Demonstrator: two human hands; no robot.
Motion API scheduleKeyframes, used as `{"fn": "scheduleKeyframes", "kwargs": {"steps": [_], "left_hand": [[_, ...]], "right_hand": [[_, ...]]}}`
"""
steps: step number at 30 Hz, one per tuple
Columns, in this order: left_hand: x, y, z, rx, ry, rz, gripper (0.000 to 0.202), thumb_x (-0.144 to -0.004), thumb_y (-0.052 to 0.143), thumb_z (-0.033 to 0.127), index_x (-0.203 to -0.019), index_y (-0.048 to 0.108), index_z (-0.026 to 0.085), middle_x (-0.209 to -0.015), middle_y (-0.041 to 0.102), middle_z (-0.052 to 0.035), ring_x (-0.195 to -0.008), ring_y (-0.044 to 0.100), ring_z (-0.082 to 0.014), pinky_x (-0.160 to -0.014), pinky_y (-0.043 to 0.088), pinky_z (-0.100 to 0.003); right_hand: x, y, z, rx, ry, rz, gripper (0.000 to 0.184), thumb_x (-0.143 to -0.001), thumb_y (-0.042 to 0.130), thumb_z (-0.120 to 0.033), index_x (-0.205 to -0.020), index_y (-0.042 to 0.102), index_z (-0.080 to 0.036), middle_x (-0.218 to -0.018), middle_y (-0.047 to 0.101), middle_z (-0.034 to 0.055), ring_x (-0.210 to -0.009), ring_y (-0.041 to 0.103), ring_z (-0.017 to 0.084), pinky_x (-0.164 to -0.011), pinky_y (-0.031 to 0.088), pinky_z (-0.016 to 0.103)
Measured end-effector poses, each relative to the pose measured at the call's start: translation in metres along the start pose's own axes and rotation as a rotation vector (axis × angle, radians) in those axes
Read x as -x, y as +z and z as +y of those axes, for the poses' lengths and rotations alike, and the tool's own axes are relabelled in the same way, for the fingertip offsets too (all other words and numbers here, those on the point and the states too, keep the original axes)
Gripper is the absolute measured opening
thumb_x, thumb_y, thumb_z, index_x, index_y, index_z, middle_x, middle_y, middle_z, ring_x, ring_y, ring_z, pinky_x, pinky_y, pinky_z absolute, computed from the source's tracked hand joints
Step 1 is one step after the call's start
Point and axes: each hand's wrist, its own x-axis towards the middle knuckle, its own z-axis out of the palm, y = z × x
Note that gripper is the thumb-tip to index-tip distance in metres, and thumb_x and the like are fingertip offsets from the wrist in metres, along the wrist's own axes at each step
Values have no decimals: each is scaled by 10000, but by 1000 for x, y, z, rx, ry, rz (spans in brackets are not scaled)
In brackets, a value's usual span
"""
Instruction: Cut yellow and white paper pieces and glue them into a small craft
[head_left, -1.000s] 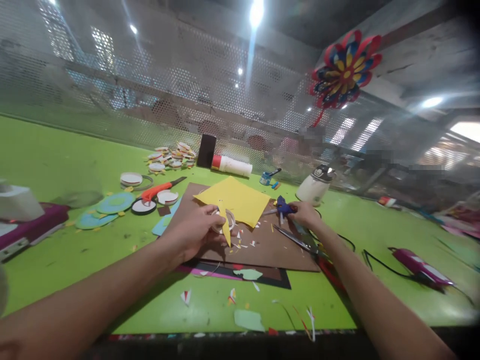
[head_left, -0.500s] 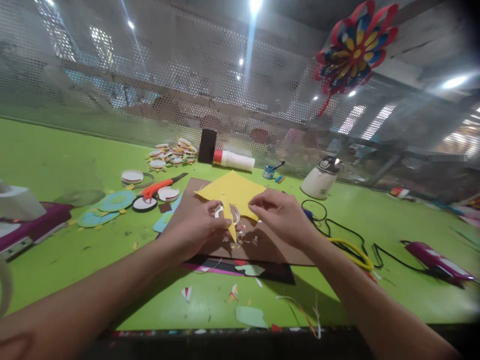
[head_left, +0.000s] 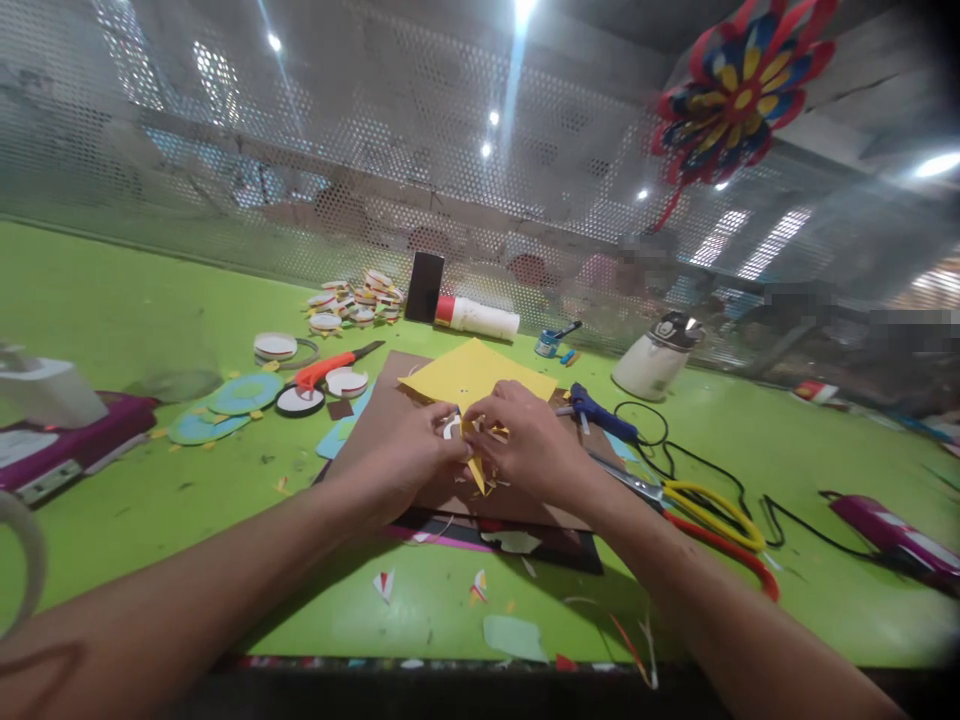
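Observation:
My left hand (head_left: 409,450) is closed around a small white ring (head_left: 451,428) and a narrow, pointed yellow paper strip (head_left: 478,474), whose tip hangs downward. Against that strip, close to the left fingertips, my right hand (head_left: 529,435) is pinched, its fingers covering most of the ring. Just beyond both hands a yellow paper sheet (head_left: 472,368) lies with one corner pointing away. Beneath everything is a brown board (head_left: 397,375) sprinkled with small paper scraps.
Orange-handled scissors (head_left: 322,372) and round white pieces (head_left: 347,381) lie left. To the right are a blue glue gun (head_left: 600,412), scissors with yellow and red handles (head_left: 712,512) and black cords. A phone (head_left: 424,286), a white tube (head_left: 484,319) and a kettle-like container (head_left: 655,358) stand behind.
My right hand has moved left from the yellow sheet's edge to the strip at my left fingers. The glue gun and right-hand scissors show more now. The view has shifted slightly.

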Motion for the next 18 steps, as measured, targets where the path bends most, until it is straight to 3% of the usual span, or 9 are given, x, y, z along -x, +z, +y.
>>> {"fn": "scheduleKeyframes", "kwargs": {"steps": [11,18], "left_hand": [[2,4,2,-22,-6,7,264,-631,594,7,-838,534,159,-634,596,17,-518,575,-108,-539,459,-233],[4,6,5,-60,-2,22,212,-647,616,46,-786,513,167,-571,562,31,-468,562,-110,-480,426,-217]], "right_hand": [[-1,3,4,-186,30,112,171,-709,691,-32,-682,589,-167,-706,519,-6,-685,497,137,-606,362,243],[0,5,8,-224,-23,145,199,-709,707,-61,-655,556,-179,-704,530,-14,-681,494,134,-612,368,248]]}}
